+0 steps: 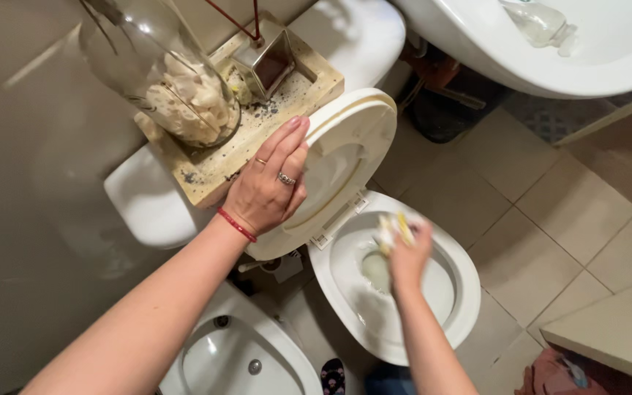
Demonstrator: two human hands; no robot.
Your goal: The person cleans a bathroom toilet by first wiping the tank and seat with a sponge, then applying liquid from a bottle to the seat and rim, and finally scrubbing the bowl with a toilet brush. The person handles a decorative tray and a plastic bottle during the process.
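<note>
Head view: left hand (pixel 266 186), palm flat with fingers spread, propped the raised toilet lid (pixel 349 153) at 12 o'clock, while right hand (pixel 407 256), grip pinching a yellow sponge (pixel 393 228), scrubbed inside the toilet bowl (pixel 396 292) at 6 o'clock; wiping appeared underway, unfinished.

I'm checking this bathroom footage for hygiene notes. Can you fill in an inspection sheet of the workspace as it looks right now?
Surface: beige tiled floor, no spills seen.
Job's things: toilet bowl open; raised seat and lid leaning toward the cistern; yellow-white sponge or cloth, blurred.
Clutter: speckled tray on the cistern with a glass jar and a small metal holder.
Grips: left hand flat against the raised seat; right hand holds the sponge over the bowl.
Cables: nothing seen.
Surroundings: bidet below, washbasin upper right.
</note>
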